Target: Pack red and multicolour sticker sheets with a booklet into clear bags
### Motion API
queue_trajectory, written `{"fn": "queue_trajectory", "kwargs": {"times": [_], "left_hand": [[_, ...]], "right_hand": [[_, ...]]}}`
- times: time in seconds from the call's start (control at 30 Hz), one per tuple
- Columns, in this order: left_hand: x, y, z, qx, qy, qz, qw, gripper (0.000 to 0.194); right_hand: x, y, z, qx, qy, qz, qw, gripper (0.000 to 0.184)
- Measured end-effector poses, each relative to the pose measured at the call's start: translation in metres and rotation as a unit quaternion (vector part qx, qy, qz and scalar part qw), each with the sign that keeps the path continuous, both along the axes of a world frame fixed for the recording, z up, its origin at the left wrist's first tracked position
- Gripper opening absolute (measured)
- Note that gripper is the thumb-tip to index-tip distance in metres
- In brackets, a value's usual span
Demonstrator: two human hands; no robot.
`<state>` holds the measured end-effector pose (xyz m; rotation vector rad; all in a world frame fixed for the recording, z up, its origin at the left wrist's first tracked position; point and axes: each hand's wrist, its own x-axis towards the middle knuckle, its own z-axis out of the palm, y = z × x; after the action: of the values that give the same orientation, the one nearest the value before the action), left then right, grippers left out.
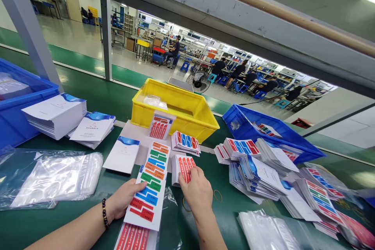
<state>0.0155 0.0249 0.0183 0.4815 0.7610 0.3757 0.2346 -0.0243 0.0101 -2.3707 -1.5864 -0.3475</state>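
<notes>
My left hand (124, 199) grips a long sheet of coloured stickers (150, 191), its thumb on top, with orange, green, blue and red shapes on white. Below that sheet a red-striped label sheet (133, 237) shows partly, beside a clear plastic bag (172, 211). My right hand (197, 193) pinches the near edge of a red label sheet (186, 166) on a small stack; its fingertips partly hide that edge. Left of the sticker sheet lies a white booklet (123, 155) with a blue top. Behind stands a stack of red and blue sticker sheets (185, 142).
A yellow bin (175, 121) stands ahead, with blue bins at the left (20, 113) and right (272, 136). Booklet stacks (57, 113) and clear bags (61, 177) lie left. More booklets (260, 174) and bags (266, 230) lie right. A metal frame crosses above the bench.
</notes>
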Motion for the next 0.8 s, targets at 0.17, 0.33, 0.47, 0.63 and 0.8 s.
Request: {"fn": "queue_trajectory", "kwargs": {"times": [0.17,0.33,0.47,0.63,0.8], "left_hand": [[0.000,0.000,-0.006,0.002,0.011,0.009,1.000,0.033],[0.001,0.000,-0.012,0.001,-0.005,0.016,1.000,0.034],[0.000,0.000,-0.011,0.002,-0.001,0.017,1.000,0.034],[-0.001,0.003,-0.009,-0.002,0.015,-0.003,1.000,0.036],[0.001,0.002,-0.013,0.002,-0.003,0.019,1.000,0.039]], "right_hand": [[0.001,-0.002,0.001,-0.006,0.023,-0.012,1.000,0.022],[0.007,-0.007,0.007,-0.008,0.083,-0.019,0.996,0.025],[0.016,-0.009,0.011,-0.025,0.121,-0.039,0.992,0.029],[0.036,-0.007,0.011,-0.026,0.162,-0.072,0.984,0.059],[0.058,-0.011,0.015,-0.021,0.302,-0.090,0.949,0.034]]}}
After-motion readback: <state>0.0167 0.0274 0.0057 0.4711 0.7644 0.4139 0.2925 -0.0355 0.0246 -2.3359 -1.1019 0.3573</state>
